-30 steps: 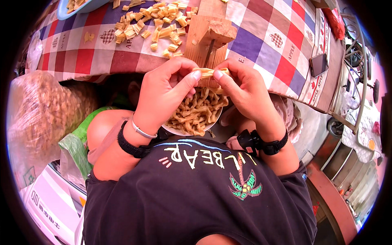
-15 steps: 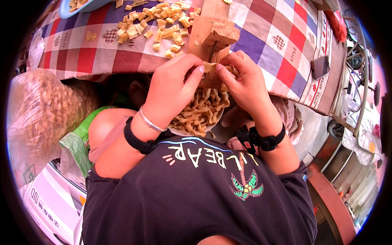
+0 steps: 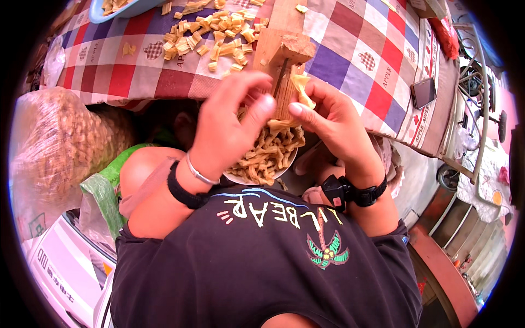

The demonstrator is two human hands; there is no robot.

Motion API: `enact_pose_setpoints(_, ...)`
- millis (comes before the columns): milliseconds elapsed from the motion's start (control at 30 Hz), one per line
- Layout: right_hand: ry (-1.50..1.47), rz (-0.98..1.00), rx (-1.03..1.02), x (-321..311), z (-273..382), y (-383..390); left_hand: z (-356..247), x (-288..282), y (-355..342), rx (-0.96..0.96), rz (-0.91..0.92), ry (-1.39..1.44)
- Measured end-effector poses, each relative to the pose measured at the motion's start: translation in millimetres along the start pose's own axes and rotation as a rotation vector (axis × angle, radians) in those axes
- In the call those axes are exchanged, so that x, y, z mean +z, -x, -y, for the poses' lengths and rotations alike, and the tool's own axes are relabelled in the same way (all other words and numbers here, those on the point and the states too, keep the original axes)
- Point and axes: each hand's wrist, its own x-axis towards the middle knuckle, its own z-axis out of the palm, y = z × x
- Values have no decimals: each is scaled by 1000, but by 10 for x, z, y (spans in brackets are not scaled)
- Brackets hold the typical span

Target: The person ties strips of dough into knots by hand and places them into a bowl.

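Note:
My right hand [image 3: 334,116] pinches a pale yellow dried strip [image 3: 301,89] between thumb and fingers, beside the wooden stand [image 3: 294,47]. A thin dark upright piece, perhaps a blade, runs below the stand's top block. My left hand [image 3: 232,117], slightly blurred, is on the stand's other side, fingers curved and thumb apart, with nothing visible in it. Under both hands a white bowl [image 3: 234,178] is heaped with brownish strips [image 3: 268,156]. One yellowish strip [image 3: 282,124] lies at the heap's far edge, by the stand's foot.
Short yellow pieces [image 3: 219,38] lie scattered on the checked tablecloth [image 3: 350,71], near a blue basin [image 3: 123,12]. A phone [image 3: 424,93] rests toward the right edge. A large clear bag of brownish pieces [image 3: 60,147] stands at left, above a white vehicle panel [image 3: 68,273].
My hands have moved apart; both held a strip together before. My left hand has let go, while my right keeps a strip. Another strip now shows at the bowl's far edge.

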Motion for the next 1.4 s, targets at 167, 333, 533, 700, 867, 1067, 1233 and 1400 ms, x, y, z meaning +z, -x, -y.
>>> enact_pose_setpoints(167,-102,61,6,18,106,47,-23,33,92,-157,250,206)
enact_pose_setpoints(333,310,58,-45,86,64,73,-31,-61,13,-169,33,359)
enact_pose_setpoints(533,439,109,-106,100,70,46,-39,-88,21,-251,18,145)
enact_pose_setpoints(700,433,94,-124,113,31,25,-30,-117,24,-27,12,-215)
enact_pose_setpoints(867,406,113,-108,111,38,-16,53,-167,-147,-299,-357,78)
enact_pose_setpoints(1067,275,108,-63,131,51,26,36,-203,-134,-153,-377,216)
enact_pose_setpoints(1233,238,115,-45,89,75,66,-71,-410,-108,135,-23,-195)
enact_pose_setpoints(1400,179,135,-31,106,113,86,-60,-408,-57,194,51,-290)
